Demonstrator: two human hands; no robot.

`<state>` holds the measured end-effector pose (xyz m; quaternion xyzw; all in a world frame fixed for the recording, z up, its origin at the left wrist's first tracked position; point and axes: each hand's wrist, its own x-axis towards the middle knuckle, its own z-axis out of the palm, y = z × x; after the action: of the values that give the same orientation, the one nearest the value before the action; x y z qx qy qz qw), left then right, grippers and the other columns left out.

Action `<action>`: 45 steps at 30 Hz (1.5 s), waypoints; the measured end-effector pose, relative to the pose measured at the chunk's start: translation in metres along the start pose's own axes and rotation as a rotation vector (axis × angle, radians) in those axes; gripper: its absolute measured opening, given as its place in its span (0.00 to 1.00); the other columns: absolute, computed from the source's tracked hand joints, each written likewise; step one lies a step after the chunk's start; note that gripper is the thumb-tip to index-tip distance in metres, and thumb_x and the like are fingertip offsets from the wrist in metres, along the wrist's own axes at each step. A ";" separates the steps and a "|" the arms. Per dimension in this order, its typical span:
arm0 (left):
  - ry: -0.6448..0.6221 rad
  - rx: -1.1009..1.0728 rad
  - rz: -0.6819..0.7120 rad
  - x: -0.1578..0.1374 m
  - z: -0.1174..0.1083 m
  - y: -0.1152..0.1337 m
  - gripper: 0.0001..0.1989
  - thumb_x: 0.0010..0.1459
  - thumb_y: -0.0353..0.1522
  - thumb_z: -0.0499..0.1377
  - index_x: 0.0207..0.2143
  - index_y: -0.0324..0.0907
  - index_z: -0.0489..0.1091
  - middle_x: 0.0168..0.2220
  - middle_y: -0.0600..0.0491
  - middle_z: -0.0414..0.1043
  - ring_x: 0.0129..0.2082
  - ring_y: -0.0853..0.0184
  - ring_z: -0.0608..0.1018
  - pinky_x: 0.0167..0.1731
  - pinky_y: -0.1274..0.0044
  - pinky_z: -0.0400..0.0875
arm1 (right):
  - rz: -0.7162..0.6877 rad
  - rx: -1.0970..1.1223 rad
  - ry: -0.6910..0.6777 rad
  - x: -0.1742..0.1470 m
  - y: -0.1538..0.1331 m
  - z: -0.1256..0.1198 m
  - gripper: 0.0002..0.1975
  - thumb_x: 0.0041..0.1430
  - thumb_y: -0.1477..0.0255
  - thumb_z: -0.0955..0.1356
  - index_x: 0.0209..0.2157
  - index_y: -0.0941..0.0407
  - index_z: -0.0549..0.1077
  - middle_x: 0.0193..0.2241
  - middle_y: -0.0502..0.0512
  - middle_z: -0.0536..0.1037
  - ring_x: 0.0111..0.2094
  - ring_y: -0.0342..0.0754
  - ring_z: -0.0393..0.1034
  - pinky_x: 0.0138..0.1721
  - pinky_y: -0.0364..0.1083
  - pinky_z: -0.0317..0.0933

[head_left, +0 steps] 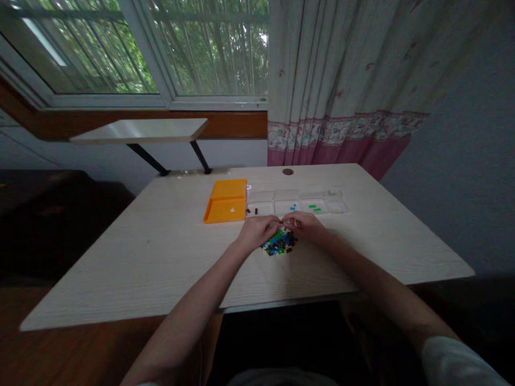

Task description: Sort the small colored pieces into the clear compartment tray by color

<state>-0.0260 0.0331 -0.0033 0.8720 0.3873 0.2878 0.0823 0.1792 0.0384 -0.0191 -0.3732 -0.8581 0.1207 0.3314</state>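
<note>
- Head view: from where I stand, the pile of bricks (277,244) lies just on the near side of the fingertips, roundish, no clear long axis.
- Left hand (256,231) and right hand (308,226) sit about equally near it.
- Both curl, 2 sets of fingertips almost meeting; whether they pinch anything, I can't tell.
- Clear tray (286,195): just beyond the grip.
</note>
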 end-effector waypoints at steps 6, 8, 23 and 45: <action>0.220 -0.038 -0.069 -0.002 -0.002 -0.003 0.12 0.56 0.37 0.53 0.37 0.40 0.72 0.17 0.57 0.65 0.17 0.75 0.66 0.22 0.83 0.58 | 0.088 -0.077 -0.230 0.000 0.005 -0.018 0.07 0.55 0.70 0.64 0.33 0.56 0.73 0.24 0.50 0.73 0.24 0.40 0.64 0.27 0.39 0.53; 0.306 -0.046 -0.097 -0.002 -0.002 -0.004 0.12 0.56 0.37 0.54 0.37 0.39 0.72 0.16 0.58 0.64 0.17 0.76 0.64 0.22 0.83 0.57 | 0.093 -0.068 -0.315 -0.001 0.007 -0.024 0.06 0.52 0.72 0.65 0.31 0.56 0.73 0.22 0.49 0.72 0.22 0.39 0.62 0.25 0.39 0.51; 0.437 -0.057 -0.134 -0.001 -0.004 -0.005 0.13 0.55 0.38 0.54 0.35 0.40 0.73 0.15 0.59 0.60 0.16 0.77 0.63 0.22 0.84 0.56 | 0.172 -0.027 -0.426 0.000 0.005 -0.024 0.07 0.48 0.74 0.66 0.31 0.56 0.74 0.21 0.48 0.71 0.22 0.39 0.62 0.25 0.38 0.50; 0.098 0.140 -0.586 0.003 0.001 -0.019 0.16 0.56 0.42 0.49 0.37 0.44 0.71 0.23 0.54 0.70 0.23 0.69 0.71 0.22 0.81 0.55 | 0.226 -0.006 -0.401 0.000 0.005 -0.022 0.07 0.52 0.71 0.64 0.31 0.58 0.73 0.20 0.48 0.70 0.21 0.39 0.59 0.25 0.38 0.49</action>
<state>-0.0354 0.0483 -0.0091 0.7117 0.6448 0.2663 0.0827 0.1970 0.0411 -0.0049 -0.4366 -0.8597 0.2264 0.1377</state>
